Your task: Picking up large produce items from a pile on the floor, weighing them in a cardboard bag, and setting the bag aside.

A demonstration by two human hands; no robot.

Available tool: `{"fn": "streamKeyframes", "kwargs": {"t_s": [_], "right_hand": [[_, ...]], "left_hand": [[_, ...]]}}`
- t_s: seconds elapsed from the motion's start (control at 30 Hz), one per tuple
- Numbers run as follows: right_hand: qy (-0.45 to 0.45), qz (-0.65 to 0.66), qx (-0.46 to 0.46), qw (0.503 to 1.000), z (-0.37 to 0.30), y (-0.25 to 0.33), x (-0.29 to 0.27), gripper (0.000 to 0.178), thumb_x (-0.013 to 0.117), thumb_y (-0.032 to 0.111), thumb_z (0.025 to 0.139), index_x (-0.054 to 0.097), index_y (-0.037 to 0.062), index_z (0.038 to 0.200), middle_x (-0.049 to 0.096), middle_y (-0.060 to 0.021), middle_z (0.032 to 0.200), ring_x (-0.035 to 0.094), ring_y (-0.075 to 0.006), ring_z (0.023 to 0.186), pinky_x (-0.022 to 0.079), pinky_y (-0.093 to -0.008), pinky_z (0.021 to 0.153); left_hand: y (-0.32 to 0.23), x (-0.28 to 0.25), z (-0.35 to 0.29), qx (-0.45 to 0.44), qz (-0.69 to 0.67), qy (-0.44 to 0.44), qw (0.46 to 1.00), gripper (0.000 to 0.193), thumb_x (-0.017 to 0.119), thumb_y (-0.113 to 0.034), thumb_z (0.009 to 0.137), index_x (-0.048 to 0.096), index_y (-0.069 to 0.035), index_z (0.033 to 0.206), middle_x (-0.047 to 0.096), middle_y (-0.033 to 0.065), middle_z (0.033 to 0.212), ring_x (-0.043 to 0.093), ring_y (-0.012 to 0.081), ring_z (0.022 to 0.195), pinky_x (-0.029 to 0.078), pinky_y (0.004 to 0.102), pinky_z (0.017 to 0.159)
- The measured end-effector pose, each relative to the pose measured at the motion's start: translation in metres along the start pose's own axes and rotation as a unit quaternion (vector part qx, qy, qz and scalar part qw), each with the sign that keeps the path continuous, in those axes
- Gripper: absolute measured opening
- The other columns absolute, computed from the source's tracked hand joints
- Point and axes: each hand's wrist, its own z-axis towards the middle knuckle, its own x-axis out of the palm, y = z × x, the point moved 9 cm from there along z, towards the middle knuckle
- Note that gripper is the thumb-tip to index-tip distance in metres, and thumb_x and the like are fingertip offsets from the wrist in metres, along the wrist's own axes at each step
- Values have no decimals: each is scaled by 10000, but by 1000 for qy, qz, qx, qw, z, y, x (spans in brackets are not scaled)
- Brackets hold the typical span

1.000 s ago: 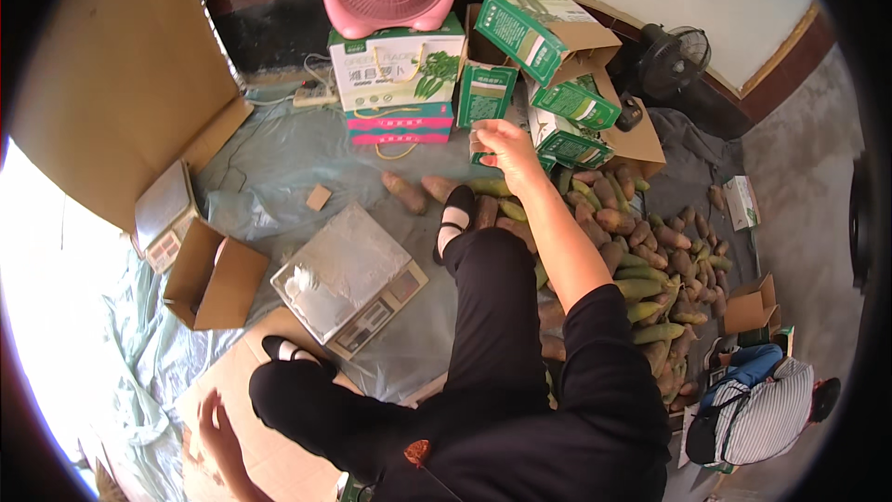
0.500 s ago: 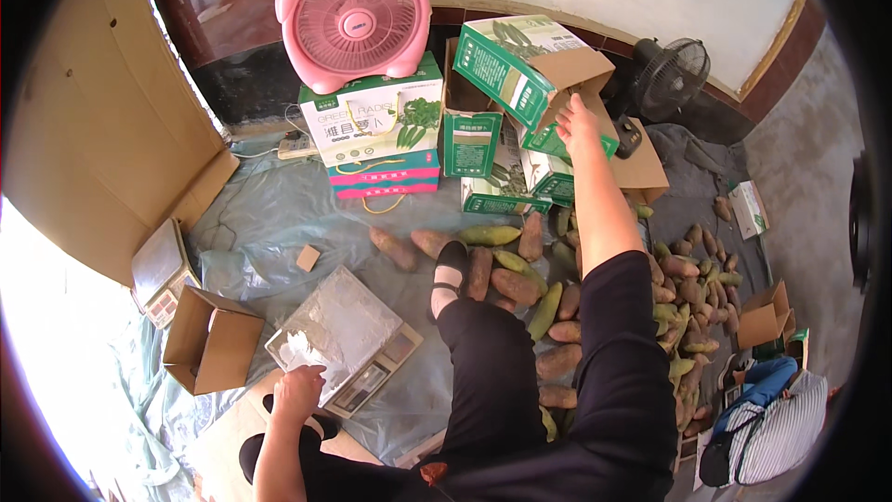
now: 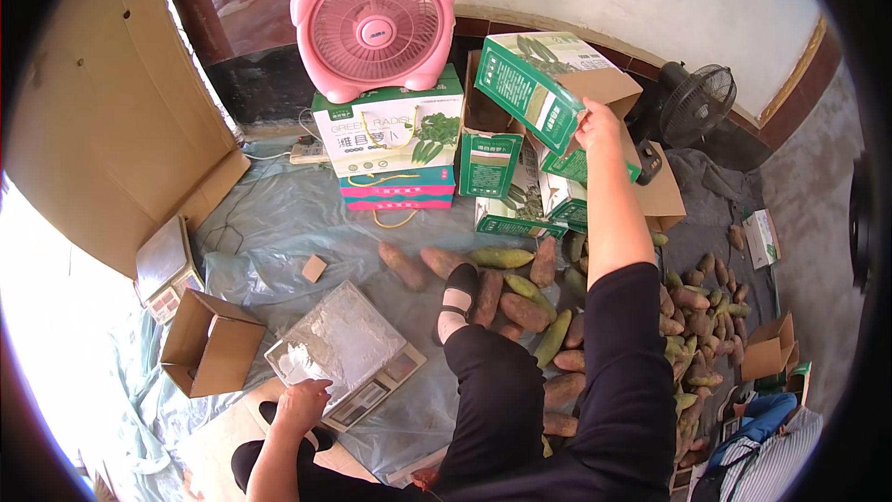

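Note:
My right hand (image 3: 596,125) reaches far forward and grips the edge of a green and white carton (image 3: 542,84) that is tilted up off a heap of similar cartons (image 3: 520,186). My left hand (image 3: 302,402) rests low at the near corner of a flat scale (image 3: 346,353) wrapped in clear plastic, fingers curled on its edge. A pile of green and reddish-brown root vegetables (image 3: 520,302) lies on the plastic sheet around my outstretched leg and black shoe (image 3: 457,293).
A pink bird-shaped fan (image 3: 374,19) stands on stacked gift boxes (image 3: 390,144). A small open cardboard box (image 3: 209,342) and a second scale (image 3: 165,265) sit at left under a big cardboard sheet (image 3: 102,112). A black fan (image 3: 697,102) stands at the wall, right.
My right hand moved from the vegetable pile up to the cartons and took hold of the top one, lifting it. My left hand came forward to the plastic-wrapped scale.

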Motion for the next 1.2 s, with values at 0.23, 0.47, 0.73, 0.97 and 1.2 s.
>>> {"fn": "streamKeyframes", "kwargs": {"t_s": [0.23,0.47,0.73,0.97,1.2], "right_hand": [[225,112,-51,966,-123,53,-1,265,597,142,855,551,-21,1058,634,-149,1021,623,-274,951,488,-410,870],[120,53,57,990,-180,2,-94,347,652,186,856,557,48,1160,631,-100,1104,619,-260,976,512,-403,828],[155,-86,-102,979,-272,39,-36,402,657,120,842,533,-2,1204,624,-82,1073,615,-207,954,495,-346,832],[289,-295,-230,881,-363,31,17,342,648,116,870,564,-44,1161,637,-43,1040,591,-127,914,464,-275,809],[429,-535,-359,633,-433,-50,87,206,650,127,824,667,42,1011,668,-102,885,619,-210,800,484,-322,730]], "left_hand": [[-4,-14,-16,-10,2,-9,1000,262,598,-171,817,660,-118,1066,664,120,913,640,315,860,512,415,766],[-15,-17,-18,66,-21,-40,997,264,602,-132,816,657,-101,1072,658,131,892,637,321,849,505,411,766],[1,-29,-42,41,-40,-93,994,255,599,-141,825,659,-122,1072,662,134,896,638,315,861,505,401,754],[11,-52,-51,52,-54,-165,983,243,565,-135,847,642,-95,1074,638,157,892,614,348,863,492,426,750],[-12,-80,-74,111,-74,-231,964,234,580,-97,841,642,-91,1066,618,121,822,614,323,785,493,397,691]]}}
